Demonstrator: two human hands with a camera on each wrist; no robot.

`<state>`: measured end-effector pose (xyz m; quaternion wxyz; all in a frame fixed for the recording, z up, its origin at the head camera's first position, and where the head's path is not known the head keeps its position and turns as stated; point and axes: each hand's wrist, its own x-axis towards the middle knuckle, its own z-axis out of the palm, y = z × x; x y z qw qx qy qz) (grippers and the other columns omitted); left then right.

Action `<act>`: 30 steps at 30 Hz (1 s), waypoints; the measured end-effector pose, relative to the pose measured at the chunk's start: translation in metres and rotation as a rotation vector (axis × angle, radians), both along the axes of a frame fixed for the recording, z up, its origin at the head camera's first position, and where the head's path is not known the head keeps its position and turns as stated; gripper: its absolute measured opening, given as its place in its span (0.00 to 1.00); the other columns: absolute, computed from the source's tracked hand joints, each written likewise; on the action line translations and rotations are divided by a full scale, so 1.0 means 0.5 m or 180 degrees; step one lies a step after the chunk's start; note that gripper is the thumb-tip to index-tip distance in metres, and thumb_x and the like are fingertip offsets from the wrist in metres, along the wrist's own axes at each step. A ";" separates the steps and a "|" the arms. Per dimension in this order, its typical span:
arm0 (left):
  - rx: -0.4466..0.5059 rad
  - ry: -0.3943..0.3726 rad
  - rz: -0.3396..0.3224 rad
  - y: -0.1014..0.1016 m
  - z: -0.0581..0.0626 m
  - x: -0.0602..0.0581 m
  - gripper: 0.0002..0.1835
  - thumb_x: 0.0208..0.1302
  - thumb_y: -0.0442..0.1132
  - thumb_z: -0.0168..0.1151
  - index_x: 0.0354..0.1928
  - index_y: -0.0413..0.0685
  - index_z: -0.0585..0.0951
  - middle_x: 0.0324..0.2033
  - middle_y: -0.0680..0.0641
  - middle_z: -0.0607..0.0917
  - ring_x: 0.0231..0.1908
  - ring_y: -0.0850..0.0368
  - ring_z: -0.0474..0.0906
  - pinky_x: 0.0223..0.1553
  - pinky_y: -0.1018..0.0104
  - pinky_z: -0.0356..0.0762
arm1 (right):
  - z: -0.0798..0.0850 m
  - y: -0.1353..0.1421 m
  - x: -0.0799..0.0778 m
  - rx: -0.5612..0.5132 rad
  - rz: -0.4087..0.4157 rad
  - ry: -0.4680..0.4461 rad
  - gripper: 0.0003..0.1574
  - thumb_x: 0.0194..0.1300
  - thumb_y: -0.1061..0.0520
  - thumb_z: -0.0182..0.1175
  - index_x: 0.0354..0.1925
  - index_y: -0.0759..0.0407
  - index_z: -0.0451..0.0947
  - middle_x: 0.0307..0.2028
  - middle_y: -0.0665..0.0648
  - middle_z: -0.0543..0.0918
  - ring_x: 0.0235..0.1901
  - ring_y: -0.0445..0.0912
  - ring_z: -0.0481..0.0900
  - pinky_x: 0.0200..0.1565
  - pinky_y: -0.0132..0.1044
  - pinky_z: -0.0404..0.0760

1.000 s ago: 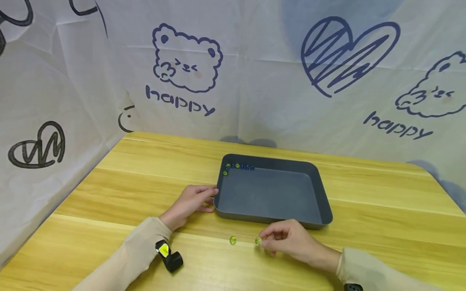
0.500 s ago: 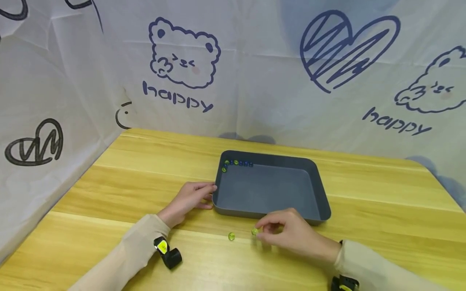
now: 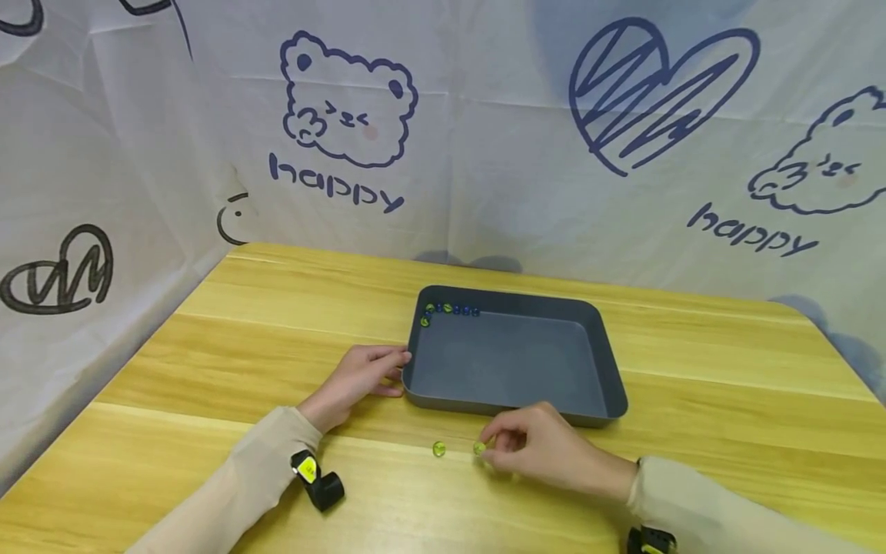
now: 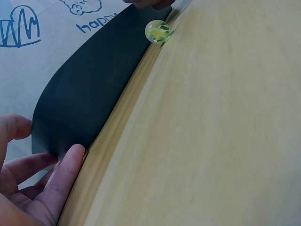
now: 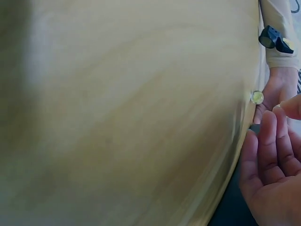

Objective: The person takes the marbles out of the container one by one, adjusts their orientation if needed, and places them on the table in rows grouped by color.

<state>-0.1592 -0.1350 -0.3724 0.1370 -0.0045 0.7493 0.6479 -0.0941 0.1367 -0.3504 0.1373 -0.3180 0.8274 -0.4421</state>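
Grey tray [image 3: 512, 362] lies with long axis left to right.

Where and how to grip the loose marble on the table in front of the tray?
Pinch the loose marble at mid-height, fingertips on opposite sides, probably from above and the right. It's a small ball that could roll, so press evenly; it sits apart from the tray. The right hand is on that side but pinches another marble, so that must go first.
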 end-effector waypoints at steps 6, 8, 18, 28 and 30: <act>0.0015 0.0002 -0.0021 -0.002 -0.003 0.001 0.23 0.70 0.38 0.55 0.61 0.29 0.73 0.53 0.33 0.79 0.39 0.56 0.80 0.38 0.64 0.85 | -0.011 -0.008 -0.001 0.0223 -0.0009 -0.0013 0.05 0.61 0.56 0.66 0.36 0.55 0.85 0.22 0.41 0.79 0.22 0.35 0.76 0.30 0.30 0.81; 0.0018 0.0009 -0.0045 -0.003 -0.003 0.003 0.23 0.70 0.39 0.55 0.61 0.29 0.73 0.54 0.33 0.78 0.39 0.55 0.80 0.39 0.64 0.85 | -0.014 -0.009 -0.003 0.0258 -0.0016 0.0006 0.04 0.61 0.56 0.66 0.36 0.54 0.85 0.22 0.41 0.79 0.22 0.35 0.76 0.30 0.30 0.81; -0.0015 -0.0002 -0.0019 -0.003 -0.002 0.000 0.22 0.71 0.39 0.55 0.60 0.29 0.74 0.54 0.33 0.78 0.40 0.55 0.80 0.39 0.64 0.85 | -0.021 -0.009 -0.009 0.0378 -0.0077 0.0112 0.03 0.60 0.57 0.66 0.35 0.52 0.83 0.20 0.40 0.75 0.19 0.33 0.69 0.32 0.30 0.79; -0.0034 -0.0011 -0.0001 -0.002 -0.001 0.000 0.22 0.70 0.38 0.55 0.60 0.29 0.74 0.53 0.33 0.78 0.39 0.55 0.80 0.38 0.64 0.85 | -0.021 -0.010 -0.012 0.0425 -0.0086 0.0055 0.02 0.59 0.57 0.66 0.34 0.52 0.83 0.19 0.41 0.75 0.19 0.33 0.68 0.33 0.30 0.78; -0.0033 -0.0013 -0.0002 -0.001 -0.001 0.000 0.22 0.70 0.38 0.55 0.60 0.29 0.74 0.53 0.33 0.78 0.39 0.56 0.80 0.38 0.64 0.85 | -0.021 -0.009 -0.011 0.0425 -0.0084 0.0061 0.02 0.59 0.57 0.66 0.34 0.52 0.82 0.18 0.41 0.75 0.18 0.33 0.68 0.33 0.30 0.78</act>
